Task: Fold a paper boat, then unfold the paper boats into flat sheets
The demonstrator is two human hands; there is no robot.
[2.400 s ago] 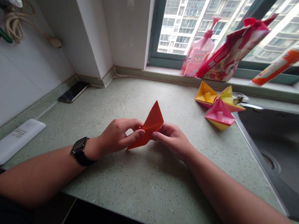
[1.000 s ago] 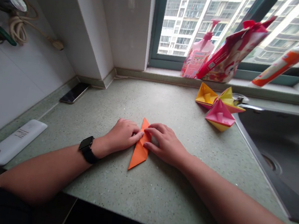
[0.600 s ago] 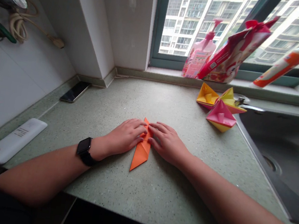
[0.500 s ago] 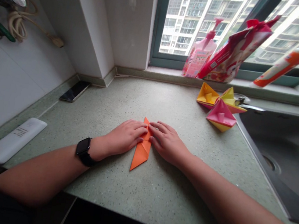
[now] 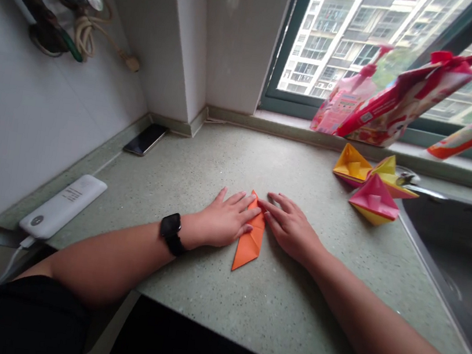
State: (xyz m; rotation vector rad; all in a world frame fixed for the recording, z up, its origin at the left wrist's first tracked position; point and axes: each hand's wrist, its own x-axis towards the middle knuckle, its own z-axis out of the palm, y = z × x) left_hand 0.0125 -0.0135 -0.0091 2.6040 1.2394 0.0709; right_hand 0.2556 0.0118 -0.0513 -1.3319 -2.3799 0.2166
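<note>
A folded orange paper (image 5: 249, 243) lies flat on the speckled green counter (image 5: 230, 158), a narrow pointed shape. My left hand (image 5: 225, 222), with a black watch on its wrist, lies flat with fingers stretched out, fingertips pressing the paper's left edge. My right hand (image 5: 290, 227) is also flat and spread, its fingertips on the paper's upper right edge. Neither hand grips anything.
Three finished paper shapes, yellow and pink (image 5: 373, 182), sit at the back right by a sink (image 5: 457, 255). A phone (image 5: 145, 139) and a white power bank (image 5: 64, 205) lie at the left. Pink bottle, red pouch (image 5: 400, 100) and orange tube stand on the sill.
The paper was held up between both hands, then laid flat and pressed. Both hands have since spread flat on it. The view has swung to the left.
</note>
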